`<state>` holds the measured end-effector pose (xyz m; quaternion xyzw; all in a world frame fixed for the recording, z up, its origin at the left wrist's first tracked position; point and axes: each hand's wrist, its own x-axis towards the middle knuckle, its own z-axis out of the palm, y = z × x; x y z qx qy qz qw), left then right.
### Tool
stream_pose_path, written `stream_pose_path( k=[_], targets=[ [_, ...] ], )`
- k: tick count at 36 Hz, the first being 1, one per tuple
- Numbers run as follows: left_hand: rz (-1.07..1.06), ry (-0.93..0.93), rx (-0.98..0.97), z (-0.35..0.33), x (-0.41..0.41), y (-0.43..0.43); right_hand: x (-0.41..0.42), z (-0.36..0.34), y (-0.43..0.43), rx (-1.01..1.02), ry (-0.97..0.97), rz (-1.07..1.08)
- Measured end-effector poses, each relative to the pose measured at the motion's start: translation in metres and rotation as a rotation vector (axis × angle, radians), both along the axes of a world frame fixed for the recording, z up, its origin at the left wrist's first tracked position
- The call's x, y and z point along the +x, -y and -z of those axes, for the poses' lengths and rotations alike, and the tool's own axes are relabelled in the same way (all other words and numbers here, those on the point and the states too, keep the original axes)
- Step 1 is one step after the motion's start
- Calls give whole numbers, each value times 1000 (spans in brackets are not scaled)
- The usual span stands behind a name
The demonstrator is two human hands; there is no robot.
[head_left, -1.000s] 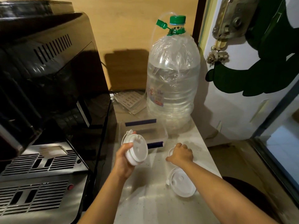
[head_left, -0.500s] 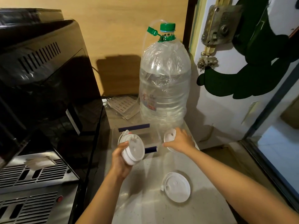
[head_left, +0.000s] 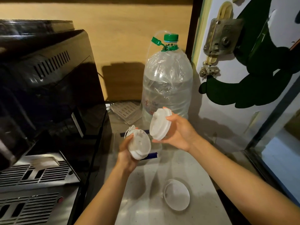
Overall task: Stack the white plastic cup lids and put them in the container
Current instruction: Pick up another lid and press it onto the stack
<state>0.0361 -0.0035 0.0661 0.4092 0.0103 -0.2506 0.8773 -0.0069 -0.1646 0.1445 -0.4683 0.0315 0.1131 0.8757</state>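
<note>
My left hand (head_left: 125, 153) grips a small stack of white cup lids (head_left: 140, 144), tilted toward the right. My right hand (head_left: 178, 133) holds a single white lid (head_left: 159, 124) on edge, just up and right of the stack and apart from it. Another white lid (head_left: 177, 196) lies flat on the counter near me. The clear plastic container (head_left: 155, 151) with dark blue clips sits on the counter behind and under my hands, mostly hidden by them.
A black coffee machine (head_left: 48, 95) with a metal drip grille (head_left: 32, 174) fills the left. A big water bottle (head_left: 167, 88) with a green cap stands behind the container. A white door (head_left: 243, 111) borders the pale counter (head_left: 146, 208) on the right.
My right hand lifted a lid off the counter and brought it up beside the stack in my left hand. The left hand's stack rose slightly. The camera tilted down.
</note>
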Motion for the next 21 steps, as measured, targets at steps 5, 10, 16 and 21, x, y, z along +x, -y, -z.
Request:
stream_pose_path(
  k=[5, 10, 16, 21],
  targets=[
    [-30, -27, -16, -2, -3, 6, 6, 1, -13, 269, 32, -18],
    [-23, 30, -103, -6, -7, 8, 11, 8, -24, 357, 9, -37],
    [-24, 34, -57, 0, -5, 6, 13, 9, -40, 317, -73, 67],
    [-38, 15, -90, 0, -6, 4, 16, 14, -42, 177, -60, 99]
  ],
)
